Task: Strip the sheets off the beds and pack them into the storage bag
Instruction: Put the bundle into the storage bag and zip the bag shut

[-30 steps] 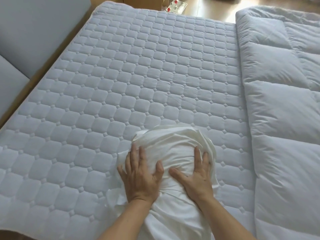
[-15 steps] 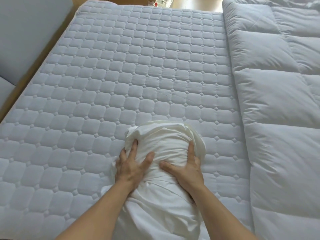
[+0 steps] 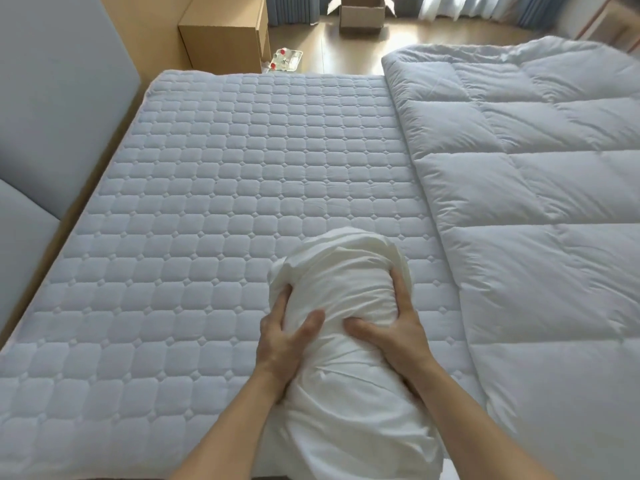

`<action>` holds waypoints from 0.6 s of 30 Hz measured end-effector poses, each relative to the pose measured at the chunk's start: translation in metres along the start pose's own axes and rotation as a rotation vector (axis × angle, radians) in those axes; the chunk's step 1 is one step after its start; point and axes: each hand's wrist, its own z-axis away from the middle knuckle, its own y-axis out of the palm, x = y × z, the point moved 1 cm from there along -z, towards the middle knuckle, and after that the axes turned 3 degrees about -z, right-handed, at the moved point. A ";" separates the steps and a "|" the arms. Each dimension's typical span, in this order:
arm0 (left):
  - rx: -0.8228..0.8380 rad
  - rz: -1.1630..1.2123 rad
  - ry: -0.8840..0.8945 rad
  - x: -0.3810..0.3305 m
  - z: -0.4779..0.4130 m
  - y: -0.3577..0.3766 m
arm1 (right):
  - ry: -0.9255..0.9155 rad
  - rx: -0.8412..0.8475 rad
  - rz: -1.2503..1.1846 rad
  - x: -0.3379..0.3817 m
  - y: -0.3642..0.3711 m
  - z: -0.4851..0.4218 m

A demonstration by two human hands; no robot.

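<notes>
Both hands are on the bundled white sheet (image 3: 346, 285), which sits on the quilted mattress pad (image 3: 207, 202) near the bed's front edge, just left of the white duvet (image 3: 536, 209). The left hand (image 3: 280, 341) clamps the bundle's left flank, fingers curled round the cloth, thumb pressing into the top. The right hand (image 3: 398, 330) mirrors it on the right flank, fingers wrapped round the side, thumb dug into the fabric. Loose sheet trails back between the forearms. Beyond the bed stand a wooden bedside cabinet (image 3: 221, 36) and an open cardboard box (image 3: 362, 15).
</notes>
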 end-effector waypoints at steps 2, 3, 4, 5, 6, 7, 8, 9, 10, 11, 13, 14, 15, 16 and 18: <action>0.034 -0.001 0.091 -0.039 0.014 -0.006 | -0.060 -0.077 -0.052 0.032 -0.017 0.027; 0.055 -0.003 0.148 -0.061 0.021 -0.009 | -0.092 -0.122 -0.081 0.049 -0.027 0.041; 0.076 -0.005 0.208 -0.085 0.030 -0.011 | -0.124 -0.167 -0.109 0.067 -0.038 0.056; 0.098 -0.002 0.267 -0.108 0.041 -0.012 | -0.155 -0.210 -0.132 0.085 -0.050 0.072; 0.122 0.005 0.325 -0.132 0.053 -0.012 | -0.188 -0.249 -0.145 0.104 -0.063 0.089; 0.143 0.014 0.380 -0.155 0.066 -0.011 | -0.222 -0.286 -0.150 0.121 -0.076 0.106; 0.160 0.020 0.430 -0.177 0.081 -0.009 | -0.258 -0.325 -0.149 0.138 -0.089 0.123; 0.175 0.025 0.479 -0.199 0.096 -0.007 | -0.295 -0.364 -0.147 0.154 -0.103 0.141; 0.193 0.031 0.523 -0.221 0.112 -0.003 | -0.332 -0.403 -0.145 0.170 -0.118 0.158; 0.215 0.042 0.565 -0.242 0.127 0.001 | -0.368 -0.443 -0.140 0.185 -0.133 0.175; 0.271 0.070 0.648 -0.283 0.159 0.016 | -0.436 -0.527 -0.138 0.210 -0.169 0.210; 0.295 0.080 0.687 -0.301 0.175 0.025 | -0.463 -0.568 -0.140 0.219 -0.186 0.227; 0.320 0.089 0.728 -0.319 0.192 0.035 | -0.492 -0.611 -0.143 0.228 -0.205 0.244; 0.346 0.098 0.767 -0.335 0.209 0.046 | -0.523 -0.655 -0.147 0.235 -0.224 0.261; 0.397 0.116 0.829 -0.363 0.241 0.073 | -0.575 -0.732 -0.151 0.243 -0.262 0.292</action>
